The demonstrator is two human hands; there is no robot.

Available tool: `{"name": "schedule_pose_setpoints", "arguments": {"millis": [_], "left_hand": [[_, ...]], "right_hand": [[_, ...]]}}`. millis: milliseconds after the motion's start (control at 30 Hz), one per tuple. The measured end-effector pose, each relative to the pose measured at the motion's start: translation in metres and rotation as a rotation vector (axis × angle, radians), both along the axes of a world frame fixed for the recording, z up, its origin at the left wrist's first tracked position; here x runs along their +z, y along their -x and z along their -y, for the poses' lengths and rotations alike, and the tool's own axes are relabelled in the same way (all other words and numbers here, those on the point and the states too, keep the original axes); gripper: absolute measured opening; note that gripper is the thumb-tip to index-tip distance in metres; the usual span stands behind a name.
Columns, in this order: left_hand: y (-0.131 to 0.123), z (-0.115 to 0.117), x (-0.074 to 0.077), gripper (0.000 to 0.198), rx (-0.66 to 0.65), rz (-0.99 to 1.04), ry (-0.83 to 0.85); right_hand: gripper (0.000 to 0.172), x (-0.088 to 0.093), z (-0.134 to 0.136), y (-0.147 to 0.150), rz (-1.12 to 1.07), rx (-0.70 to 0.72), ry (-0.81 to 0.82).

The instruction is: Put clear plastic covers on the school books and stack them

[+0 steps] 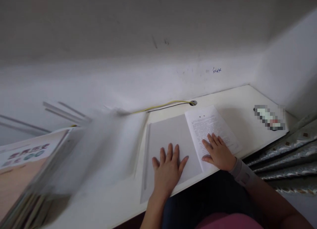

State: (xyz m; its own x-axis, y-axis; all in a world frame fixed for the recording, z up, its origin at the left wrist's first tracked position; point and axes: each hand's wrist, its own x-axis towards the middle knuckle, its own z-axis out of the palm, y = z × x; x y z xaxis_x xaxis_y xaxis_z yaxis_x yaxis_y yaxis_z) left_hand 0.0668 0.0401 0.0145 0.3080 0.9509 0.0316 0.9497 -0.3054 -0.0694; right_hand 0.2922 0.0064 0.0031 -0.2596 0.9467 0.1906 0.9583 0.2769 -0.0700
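Observation:
An open booklet lies on the white desk [247, 100] in front of me. Its left page [168, 133] is blank grey, and its right page [210, 126] carries printed text. My left hand [168, 168] lies flat on the blank page with its fingers spread. Over on the lower part of the printed page, my right hand [218, 153] rests palm down with the fingers stretched out. A white band [241, 173] wraps my right wrist. Neither hand holds anything.
A blurred stack of books [37, 176] stands at the left of the desk. A yellow cable [160, 106] runs along the wall into a grommet hole [193, 103]. A pixelated object [269, 117] lies at the right corner. Patterned fabric [287, 156] hangs beside the desk's right edge.

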Motion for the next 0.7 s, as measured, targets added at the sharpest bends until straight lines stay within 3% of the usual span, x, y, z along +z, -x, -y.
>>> {"name": "schedule_pose_setpoints", "arguments": {"millis": [400, 700], "left_hand": [[0.000, 0.004, 0.001, 0.067, 0.076, 0.034, -0.004], [0.060, -0.011, 0.001, 0.049, 0.208, 0.142, -0.124]], "right_hand": [[0.068, 0.000, 0.000, -0.004, 0.010, -0.033, -0.003], [0.060, 0.006, -0.004, -0.005, 0.031, 0.045, -0.047]]}}
